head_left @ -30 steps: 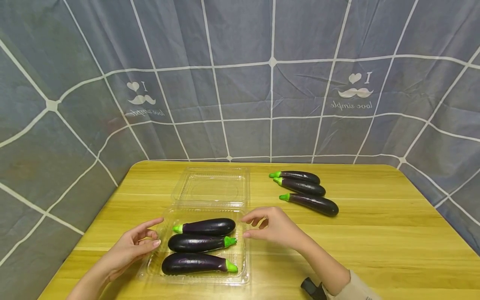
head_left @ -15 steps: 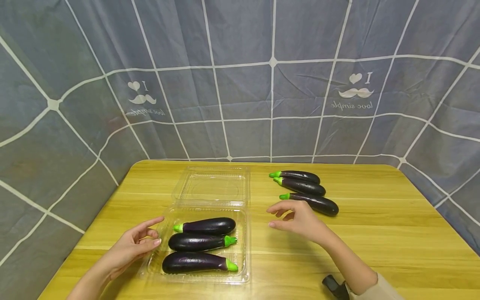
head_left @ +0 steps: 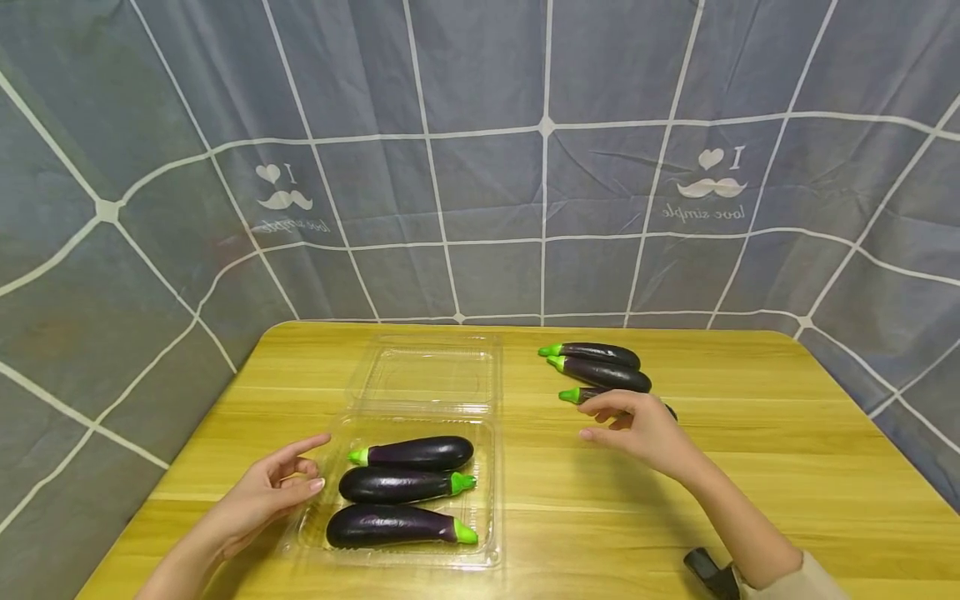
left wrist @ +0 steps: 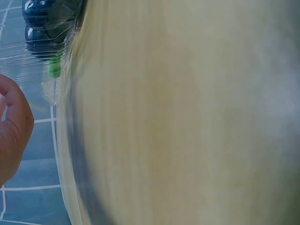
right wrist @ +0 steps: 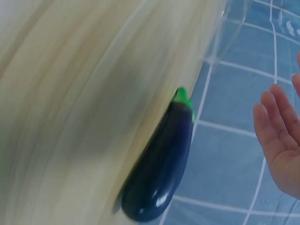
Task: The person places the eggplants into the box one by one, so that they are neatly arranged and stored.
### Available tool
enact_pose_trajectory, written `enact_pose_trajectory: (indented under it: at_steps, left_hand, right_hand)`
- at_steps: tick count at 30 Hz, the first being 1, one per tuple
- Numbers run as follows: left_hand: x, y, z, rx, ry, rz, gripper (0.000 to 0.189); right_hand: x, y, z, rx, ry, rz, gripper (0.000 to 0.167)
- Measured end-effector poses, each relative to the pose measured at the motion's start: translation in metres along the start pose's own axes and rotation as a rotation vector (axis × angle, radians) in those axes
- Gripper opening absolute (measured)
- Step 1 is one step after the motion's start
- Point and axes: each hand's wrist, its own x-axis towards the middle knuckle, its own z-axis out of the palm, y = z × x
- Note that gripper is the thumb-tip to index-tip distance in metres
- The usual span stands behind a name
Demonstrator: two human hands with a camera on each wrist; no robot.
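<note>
Three dark purple eggplants with green stems lie side by side in the near half of a hinged clear plastic container [head_left: 486,557]: a far one [head_left: 422,453], a middle one [head_left: 395,484] and a near one [head_left: 392,527]. My left hand [head_left: 264,493] is at the container's left side, fingers loosely bent and holding nothing; whether it touches the rim I cannot tell. Over on the right, my right hand [head_left: 643,429] hovers in front of an eggplant [right wrist: 159,161], partly hiding it in the head view. Its fingers are relaxed, with nothing between them.
Two more eggplants, one farther [head_left: 600,355] and one nearer [head_left: 606,374], lie just behind the right hand. The container's lid [head_left: 427,375] lies folded back on the wooden table [head_left: 795,467]. Grey curtain [head_left: 480,183] with white lines surrounds the table. A black strap piece [head_left: 708,573] sits at my right wrist.
My right hand has moved away from the container's right edge, rightward and slightly farther back, to the loose eggplants. The left hand and the eggplants stay nearly where they were.
</note>
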Motion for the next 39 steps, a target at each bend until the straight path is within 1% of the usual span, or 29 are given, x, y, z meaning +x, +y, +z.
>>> enact_pose_trajectory:
  at_steps: [9,18,22,26,31,35,39]
  left_hand:
    - [0.0,0.0,-0.001,-0.019,-0.016,0.014,0.05]
    - [0.0,0.0,0.0,-0.032,-0.023,0.022,0.051]
    - [0.0,-0.001,0.0,-0.039,-0.028,0.027,0.051]
    - [0.0,-0.001,0.0,-0.034,-0.025,0.028,0.051]
    - [0.0,-0.001,0.0,-0.013,-0.004,0.019,0.05]
    - [0.0,-0.001,0.001,-0.004,0.007,0.011,0.05]
    - [0.0,-0.001,0.001,-0.013,0.003,0.008,0.05]
  right_hand:
    - [-0.006,0.019,-0.018,-0.074,0.054,0.05,0.026]
    - [-0.01,0.037,-0.034,-0.132,0.101,0.138,0.03]
    - [-0.01,0.046,-0.039,-0.165,0.12,0.159,0.03]
    - [-0.01,0.052,-0.042,-0.172,0.121,0.173,0.032]
    - [-0.011,0.059,-0.046,-0.176,0.116,0.191,0.036]
    - [-0.01,0.066,-0.048,-0.204,0.114,0.186,0.038]
    - [-0.01,0.075,-0.05,-0.228,0.103,0.181,0.038]
